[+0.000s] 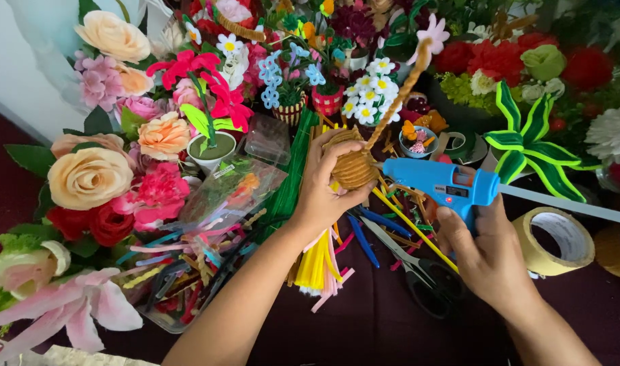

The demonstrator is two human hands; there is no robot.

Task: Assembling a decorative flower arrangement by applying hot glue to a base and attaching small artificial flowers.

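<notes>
My left hand (pixel 323 193): closed around a small coiled basket of tan pipe cleaner (pixel 353 166), held up over the middle of the desk (pixel 378 325); its twisted handle (pixel 399 91) rises up and to the right. My right hand (pixel 489 254): gripping the handle of a blue glue gun (pixel 442 181), nozzle touching the basket's right side, a white glue stick (pixel 567 205) trailing from the rear toward the right edge. Beneath the hands, on the dark maroon cover: black-handled scissors (pixel 418 271), loose pipe cleaners in yellow, pink and blue (pixel 320 261). Near the right edge: one roll of beige tape (pixel 554 240). Left side: large paper roses, peach and red (pixel 90 177), a pink lily (pixel 66 308), a clear plastic bag of coloured stems (pixel 222 203). Far edge: small potted daisies (pixel 367 91), a green striped leaf ornament (pixel 527 142).
</notes>
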